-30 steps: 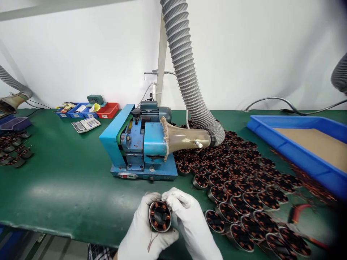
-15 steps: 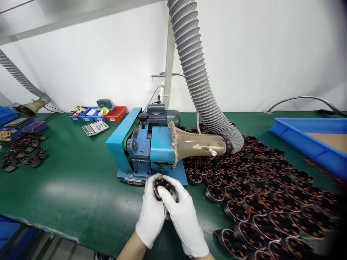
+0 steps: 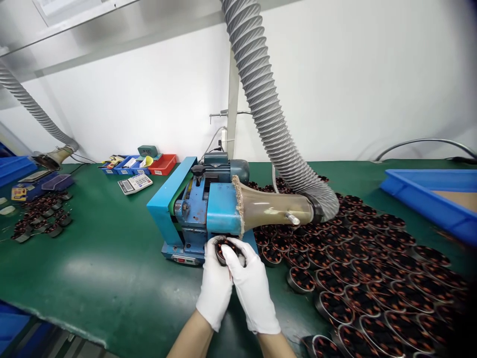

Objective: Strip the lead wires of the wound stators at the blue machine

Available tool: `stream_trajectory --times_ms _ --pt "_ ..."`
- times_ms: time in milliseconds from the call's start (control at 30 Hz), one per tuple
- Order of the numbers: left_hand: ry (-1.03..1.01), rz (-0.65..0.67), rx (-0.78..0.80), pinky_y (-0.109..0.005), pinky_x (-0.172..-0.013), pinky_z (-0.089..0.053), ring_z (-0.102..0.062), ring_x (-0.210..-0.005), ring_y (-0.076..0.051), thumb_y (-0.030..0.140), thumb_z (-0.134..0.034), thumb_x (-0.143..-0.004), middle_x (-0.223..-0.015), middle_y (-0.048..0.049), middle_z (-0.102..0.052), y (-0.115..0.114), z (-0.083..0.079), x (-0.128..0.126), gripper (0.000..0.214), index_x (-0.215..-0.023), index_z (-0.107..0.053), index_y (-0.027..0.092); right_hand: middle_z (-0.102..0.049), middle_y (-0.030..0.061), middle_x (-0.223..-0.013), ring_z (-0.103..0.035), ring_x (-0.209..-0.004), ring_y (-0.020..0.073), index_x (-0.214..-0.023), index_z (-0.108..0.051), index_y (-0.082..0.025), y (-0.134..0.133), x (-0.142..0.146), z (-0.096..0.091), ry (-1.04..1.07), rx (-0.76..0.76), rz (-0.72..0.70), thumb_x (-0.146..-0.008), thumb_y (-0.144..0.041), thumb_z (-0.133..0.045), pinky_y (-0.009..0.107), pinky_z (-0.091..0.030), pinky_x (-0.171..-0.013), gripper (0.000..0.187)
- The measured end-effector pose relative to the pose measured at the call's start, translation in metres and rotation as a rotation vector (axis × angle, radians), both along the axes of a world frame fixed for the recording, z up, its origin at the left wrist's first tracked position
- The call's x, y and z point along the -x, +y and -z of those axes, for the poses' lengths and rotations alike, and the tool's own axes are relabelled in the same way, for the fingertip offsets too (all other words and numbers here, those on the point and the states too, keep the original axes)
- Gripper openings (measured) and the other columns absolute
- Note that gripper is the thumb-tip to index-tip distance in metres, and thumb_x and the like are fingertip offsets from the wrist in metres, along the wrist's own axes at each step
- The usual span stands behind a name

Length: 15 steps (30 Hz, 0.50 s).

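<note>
Both my hands wear white gloves and hold one round motor stator (image 3: 224, 247) with copper windings. My left hand (image 3: 215, 286) wraps its left side and my right hand (image 3: 250, 286) pinches it from the right. The stator is pressed up against the front opening of a blue bench machine (image 3: 201, 209). A clear funnel (image 3: 272, 209) joins the machine to a grey ribbed suction hose (image 3: 268, 114).
Many similar stators (image 3: 354, 268) lie spread over the green table (image 3: 104, 268) to the right. A blue tray (image 3: 436, 199) sits far right. A calculator (image 3: 134, 183), small bins (image 3: 149, 164) and another stator pile (image 3: 40, 221) lie to the left.
My hands carried the stator away from my body, from the table's near edge up to the front of the blue machine. The view tilted forward with them.
</note>
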State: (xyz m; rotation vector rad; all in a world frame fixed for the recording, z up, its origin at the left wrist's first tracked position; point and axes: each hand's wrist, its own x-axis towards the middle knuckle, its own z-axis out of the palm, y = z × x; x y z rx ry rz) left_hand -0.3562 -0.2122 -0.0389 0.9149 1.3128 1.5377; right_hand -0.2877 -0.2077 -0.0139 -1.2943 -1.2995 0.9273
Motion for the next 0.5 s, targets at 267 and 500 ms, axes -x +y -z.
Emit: stream_trajectory --times_ms 267,500 --pt "0.107 0.196 0.032 -0.033 -0.098 -0.043 -0.055 -0.114 -0.023 0.014 -0.066 -0.069 -0.123 -0.0085 -0.059 -0.053 -0.004 0.026 0.05 -0.117 -0.054 0.023 -0.072 0.0092 -0.096 -0.069 -0.089 0.0246 -0.093 -0.072 -0.022 -0.048 -0.012 0.02 0.06 -0.195 -0.047 -0.075 -0.028 -0.066 0.032 -0.056 -0.079 0.02" --pt "0.026 0.326 0.085 -0.023 -0.069 -0.049 -0.06 -0.078 -0.015 0.003 -0.078 -0.045 -0.09 0.003 -0.061 -0.061 -0.026 0.035 0.06 -0.095 -0.055 0.026 -0.073 0.0055 -0.094 -0.069 -0.087 0.0212 -0.091 -0.073 -0.027 -0.054 -0.038 0.005 0.333 0.023 -0.156 -0.083 -0.031 -0.061 0.028 -0.054 -0.082 0.016"
